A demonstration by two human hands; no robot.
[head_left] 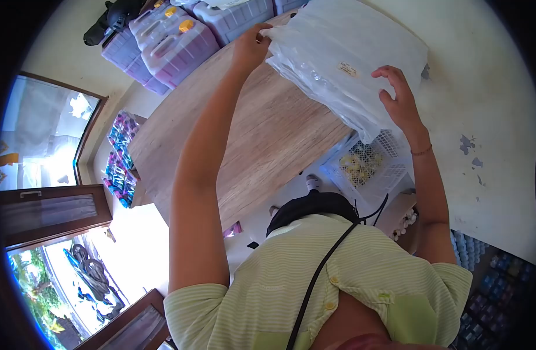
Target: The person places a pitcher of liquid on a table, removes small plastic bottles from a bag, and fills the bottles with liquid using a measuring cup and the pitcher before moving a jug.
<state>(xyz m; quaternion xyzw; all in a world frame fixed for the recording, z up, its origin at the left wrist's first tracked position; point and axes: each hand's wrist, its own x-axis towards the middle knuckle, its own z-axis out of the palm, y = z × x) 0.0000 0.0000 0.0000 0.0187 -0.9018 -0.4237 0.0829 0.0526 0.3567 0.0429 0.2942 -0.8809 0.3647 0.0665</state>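
The left hand (251, 48) pinches the left edge of layered translucent plastic sheeting (343, 38); the right hand (401, 104), fingers parted, is over its right side. Left of the left fingers stand yellow-capped jerrycans (180, 55); below them spreads a wood-grain tabletop (262, 140). Below the right fingers sits a white mesh crate (389, 174).

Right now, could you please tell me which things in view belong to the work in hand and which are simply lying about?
In the work:
- translucent plastic stack
- left hand, pinching its edge
- right hand, open over it
- wooden table, beneath it

Apparently just lying about:
- yellow-capped jugs
- white basket
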